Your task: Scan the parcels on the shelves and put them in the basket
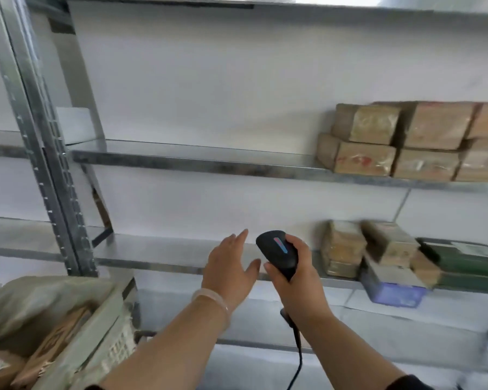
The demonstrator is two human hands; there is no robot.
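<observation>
My right hand (299,274) grips a black handheld scanner (278,253) with a lit coloured stripe; its cable hangs down below my wrist. My left hand (231,266) is held out beside it with straight fingers, holding nothing, in front of the lower shelf (166,253). Brown cardboard parcels (406,142) are stacked at the right of the upper shelf (195,161). More parcels (372,249), some brown, some dark green and one blue, lie at the right of the lower shelf. The basket (113,327) sits at the bottom left, lined with a grey sack and holding brown parcels (57,342).
A metal shelf upright (48,164) stands at the left, between the basket and the shelves. A white wall backs the shelves. The left halves of both shelves carry no parcels. Another shelf edge (265,4) runs across the top.
</observation>
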